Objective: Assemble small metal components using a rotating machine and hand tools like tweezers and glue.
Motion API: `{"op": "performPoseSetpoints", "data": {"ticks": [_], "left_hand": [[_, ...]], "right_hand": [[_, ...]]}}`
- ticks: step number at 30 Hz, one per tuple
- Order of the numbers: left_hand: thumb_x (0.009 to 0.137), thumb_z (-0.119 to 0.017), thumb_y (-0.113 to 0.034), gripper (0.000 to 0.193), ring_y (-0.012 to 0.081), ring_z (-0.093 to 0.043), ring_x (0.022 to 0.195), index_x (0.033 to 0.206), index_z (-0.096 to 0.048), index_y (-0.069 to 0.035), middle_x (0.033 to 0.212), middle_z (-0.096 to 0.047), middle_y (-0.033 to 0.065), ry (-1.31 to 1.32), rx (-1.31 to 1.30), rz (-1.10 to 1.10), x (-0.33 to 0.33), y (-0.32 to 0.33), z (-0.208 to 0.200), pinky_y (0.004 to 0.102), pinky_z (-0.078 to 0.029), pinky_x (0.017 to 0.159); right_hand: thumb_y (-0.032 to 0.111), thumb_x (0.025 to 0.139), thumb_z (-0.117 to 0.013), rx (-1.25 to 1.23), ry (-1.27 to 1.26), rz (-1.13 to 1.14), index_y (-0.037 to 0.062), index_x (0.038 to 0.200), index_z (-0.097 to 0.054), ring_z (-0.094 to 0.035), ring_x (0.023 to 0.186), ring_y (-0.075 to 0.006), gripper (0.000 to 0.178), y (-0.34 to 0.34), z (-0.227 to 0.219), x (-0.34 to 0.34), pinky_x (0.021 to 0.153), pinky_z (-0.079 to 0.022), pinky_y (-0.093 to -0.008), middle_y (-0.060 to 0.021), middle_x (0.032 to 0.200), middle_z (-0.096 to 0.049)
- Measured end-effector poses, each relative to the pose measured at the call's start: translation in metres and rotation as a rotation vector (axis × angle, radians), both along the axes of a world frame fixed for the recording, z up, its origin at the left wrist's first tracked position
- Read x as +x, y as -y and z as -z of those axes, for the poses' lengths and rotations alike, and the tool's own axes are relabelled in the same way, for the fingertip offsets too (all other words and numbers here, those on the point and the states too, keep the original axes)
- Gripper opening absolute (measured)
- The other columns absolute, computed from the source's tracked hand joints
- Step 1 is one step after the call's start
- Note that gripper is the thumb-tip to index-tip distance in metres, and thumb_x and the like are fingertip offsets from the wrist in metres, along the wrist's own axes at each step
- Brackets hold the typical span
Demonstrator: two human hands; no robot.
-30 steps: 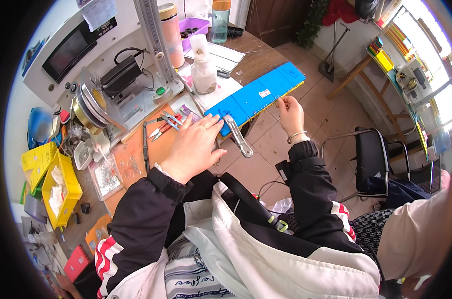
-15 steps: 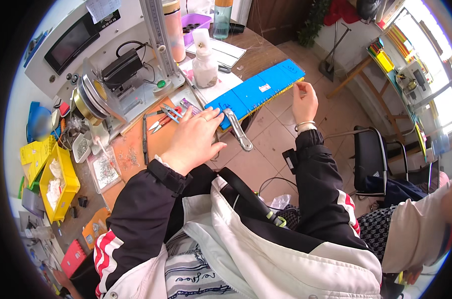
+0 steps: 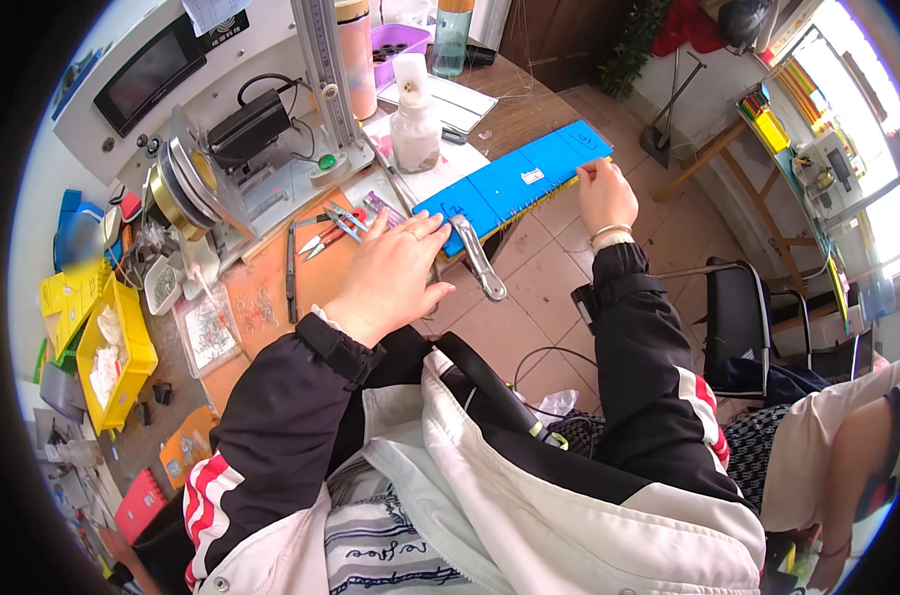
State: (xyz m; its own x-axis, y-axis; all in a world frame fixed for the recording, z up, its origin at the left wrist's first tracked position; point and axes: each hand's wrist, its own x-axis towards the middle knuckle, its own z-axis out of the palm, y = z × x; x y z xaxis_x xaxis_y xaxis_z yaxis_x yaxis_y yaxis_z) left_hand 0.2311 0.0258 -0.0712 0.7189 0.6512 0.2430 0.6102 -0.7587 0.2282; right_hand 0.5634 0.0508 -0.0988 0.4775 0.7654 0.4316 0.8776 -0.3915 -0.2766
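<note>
Blue board (image 3: 504,186), upper centre: left hand (image 3: 388,270) spread at left end, right hand (image 3: 607,198) pinched, contents unclear; likely edge work, next needs steadiness.

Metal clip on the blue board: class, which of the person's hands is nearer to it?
Left. The left hand lies just left of the metal clip; the right hand is farther off to its right, by the other end of the blue board.
</note>
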Motion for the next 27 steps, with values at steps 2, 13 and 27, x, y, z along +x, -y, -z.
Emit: {"op": "performPoseSetpoints", "data": {"ticks": [2, 13, 27], "left_hand": [[0.076, -0.079, -0.034, 0.068, 0.0274, -0.049, 0.133, 0.133, -0.057, -0.004, 0.138, -0.056, 0.0137, -0.006, -0.001, -0.003, 0.002, 0.001, -0.002, 0.0540, -0.029, 0.116], [0.078, -0.077, -0.036, 0.067, 0.0284, -0.046, 0.135, 0.134, -0.056, -0.005, 0.142, -0.054, 0.0133, 0.024, -0.024, -0.010, 0.000, -0.002, 0.001, 0.0543, -0.027, 0.116], [0.079, -0.079, -0.037, 0.051, 0.0349, -0.059, 0.115, 0.113, -0.059, -0.005, 0.116, -0.065, 0.0183, -0.014, -0.164, -0.006, 0.005, -0.006, -0.017, 0.0581, -0.032, 0.109]], "right_hand": [[0.034, 0.091, -0.065, -0.075, 0.110, -0.018, 0.0108, 0.094, -0.065, -0.069, 0.088, -0.0288, 0.024, -0.006, -0.004, 0.004, 0.073, -0.055, -0.0409, -0.0071, 0.098, -0.070], [0.034, 0.094, -0.060, -0.247, -0.019, 0.008, 0.0022, 0.104, -0.062, -0.069, 0.097, -0.0364, 0.033, -0.027, -0.003, 0.011, 0.082, -0.056, -0.0464, -0.0209, 0.102, -0.070], [0.022, 0.095, -0.063, 0.436, -0.405, -0.199, -0.0016, 0.094, -0.063, -0.066, 0.083, -0.0308, 0.024, 0.056, -0.127, 0.044, 0.077, -0.051, -0.0412, -0.0176, 0.086, -0.068]]}}
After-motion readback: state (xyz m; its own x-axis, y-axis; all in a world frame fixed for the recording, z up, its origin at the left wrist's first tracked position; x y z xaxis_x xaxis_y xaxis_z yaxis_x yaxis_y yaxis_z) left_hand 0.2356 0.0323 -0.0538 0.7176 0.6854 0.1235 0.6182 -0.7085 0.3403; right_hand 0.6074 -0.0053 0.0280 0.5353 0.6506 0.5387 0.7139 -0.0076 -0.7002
